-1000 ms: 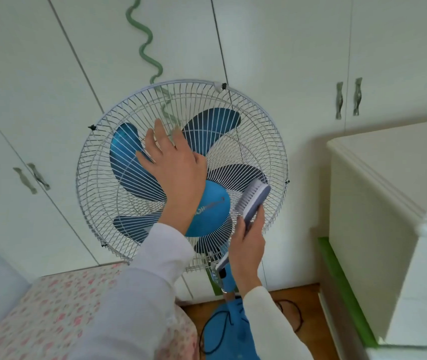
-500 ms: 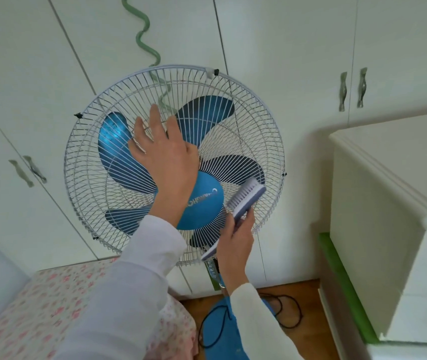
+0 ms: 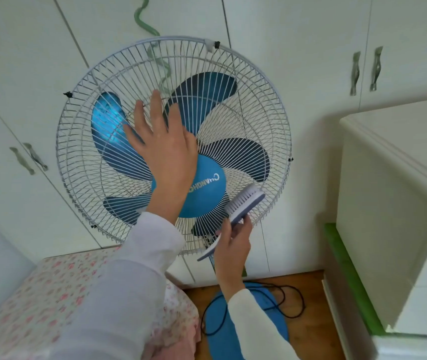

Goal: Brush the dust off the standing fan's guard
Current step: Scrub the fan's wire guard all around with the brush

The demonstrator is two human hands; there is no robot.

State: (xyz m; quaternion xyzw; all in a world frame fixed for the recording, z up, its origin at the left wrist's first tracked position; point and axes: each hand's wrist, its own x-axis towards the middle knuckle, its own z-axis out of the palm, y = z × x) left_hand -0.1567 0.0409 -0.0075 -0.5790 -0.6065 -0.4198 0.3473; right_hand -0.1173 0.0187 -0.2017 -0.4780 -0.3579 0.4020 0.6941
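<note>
A standing fan with blue blades and a white wire guard (image 3: 256,120) faces me, tilted upward. My left hand (image 3: 164,149) lies flat on the guard, fingers spread, just above the blue hub (image 3: 207,188). My right hand (image 3: 233,245) grips the handle of a purple-backed brush with white bristles (image 3: 243,201). The bristles touch the lower right part of the guard, beside the hub. The fan's blue round base (image 3: 272,307) stands on the wooden floor below.
White wardrobe doors with metal handles (image 3: 365,70) stand behind the fan. A cream cabinet (image 3: 394,203) rises at the right with green tape at its foot. A floral-covered surface (image 3: 51,294) is at the lower left. A black cord (image 3: 290,300) loops over the base.
The brush head has swung from upright to a flatter angle and slid down and right along the guard. My left hand has stayed pressed on the guard.
</note>
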